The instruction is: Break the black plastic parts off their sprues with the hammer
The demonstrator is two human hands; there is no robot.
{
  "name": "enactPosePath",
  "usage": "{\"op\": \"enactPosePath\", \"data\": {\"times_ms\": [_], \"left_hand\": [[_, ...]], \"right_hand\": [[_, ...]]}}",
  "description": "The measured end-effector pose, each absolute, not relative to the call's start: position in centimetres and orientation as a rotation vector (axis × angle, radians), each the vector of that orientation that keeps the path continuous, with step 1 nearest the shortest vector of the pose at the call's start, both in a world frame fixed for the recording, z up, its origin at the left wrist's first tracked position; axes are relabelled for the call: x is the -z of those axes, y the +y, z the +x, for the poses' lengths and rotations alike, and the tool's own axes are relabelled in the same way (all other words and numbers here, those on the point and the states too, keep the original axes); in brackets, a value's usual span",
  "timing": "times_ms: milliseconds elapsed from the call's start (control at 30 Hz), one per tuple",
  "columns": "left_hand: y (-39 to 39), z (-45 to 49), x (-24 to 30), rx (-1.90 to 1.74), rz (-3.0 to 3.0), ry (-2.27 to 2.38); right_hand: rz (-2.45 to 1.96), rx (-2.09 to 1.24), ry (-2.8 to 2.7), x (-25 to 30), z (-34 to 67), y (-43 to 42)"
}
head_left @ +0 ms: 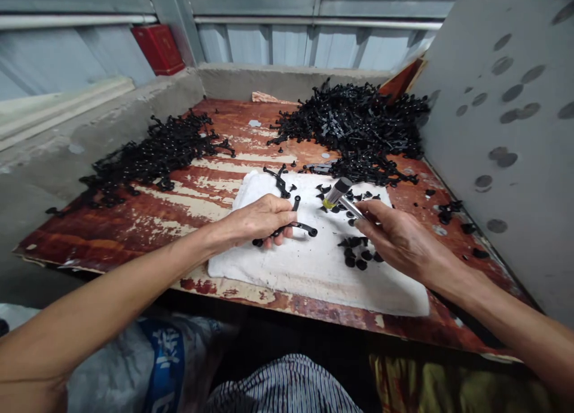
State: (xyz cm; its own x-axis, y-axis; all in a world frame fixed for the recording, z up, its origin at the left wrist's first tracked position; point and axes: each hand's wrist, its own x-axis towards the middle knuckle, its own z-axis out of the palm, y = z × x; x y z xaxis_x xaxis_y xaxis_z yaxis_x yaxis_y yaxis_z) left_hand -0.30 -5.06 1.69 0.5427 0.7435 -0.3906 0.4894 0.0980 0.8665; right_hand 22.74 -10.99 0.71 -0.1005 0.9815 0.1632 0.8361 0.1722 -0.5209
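Head view: my left hand (262, 219) rests on the white cloth (314, 275), its grip closed around a black plastic part (299, 226) whose ringed end pokes out over the middle of the cloth. My right hand (397, 233) hovers above the cloth's right half, its grip closed on the metal shaft of a small hammer (337, 193), the head tilted up above the cloth's far edge. Loose black pieces (359, 253) lie on the cloth just below that hand. The cloth sits on a worn red counter (134, 228). Beyond the cloth rises a large pile of black parts (359, 126); a second pile (152, 153) spreads to the cloth's far left.
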Motion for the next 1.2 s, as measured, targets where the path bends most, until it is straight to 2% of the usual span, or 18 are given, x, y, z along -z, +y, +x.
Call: {"op": "enactPosePath", "data": {"times_ms": [200,467,733,1100,1200], "left_hand": [[-5.2,-0.4,-1.4,-0.195,1.647,1.030],[-3.9,0.4,-0.8,-0.207,1.669,1.050],[-1.6,1.2,-0.1,-0.195,1.730,1.005],[-0.8,2.8,-0.5,-0.117,1.774,1.025],[-0.9,3.1,-0.6,-0.115,1.772,1.027]], "right_hand": [[-1.788,-0.243,-2.111,0.3,22.9,-10.3],[-1.705,-0.273,-2.138,1.1,21.5,-8.3],[-1.696,-0.310,-2.086,0.5,23.5,-11.4],[-1.664,0.017,-2.350,2.5,24.8,-12.7],[-1.604,0.010,-2.357,2.6,24.9,-12.7]]}}
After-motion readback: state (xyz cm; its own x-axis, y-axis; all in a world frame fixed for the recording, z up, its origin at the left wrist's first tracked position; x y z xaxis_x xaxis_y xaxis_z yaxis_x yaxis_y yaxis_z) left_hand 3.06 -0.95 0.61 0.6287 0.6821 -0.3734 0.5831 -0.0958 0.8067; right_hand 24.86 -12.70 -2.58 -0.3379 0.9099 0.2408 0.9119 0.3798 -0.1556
